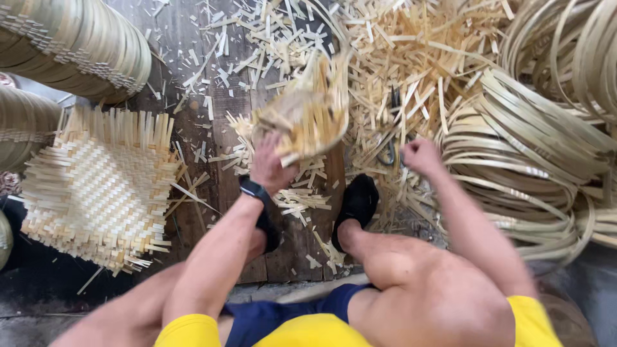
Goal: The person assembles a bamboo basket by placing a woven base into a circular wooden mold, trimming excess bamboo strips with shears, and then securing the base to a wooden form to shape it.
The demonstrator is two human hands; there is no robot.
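Note:
My left hand [268, 164] grips the near edge of a woven bamboo basket piece [307, 114], blurred by motion, held tilted above the floor. A dark band sits on that wrist. My right hand [421, 155] is closed in a fist just to the right, over a heap of bamboo offcuts [411, 58]; whether it holds anything is hidden. A pair of dark scissors [389, 144] lies among the strips beside the right hand. My feet in black shoes [357, 202] rest on the wooden boards below the hands.
A flat woven bamboo mat [96, 186] lies at the left. Stacked finished baskets [77, 42] fill the upper left. Coils of bamboo hoops [527, 148] pile up at the right. Short strips litter the dark plank floor [193, 212].

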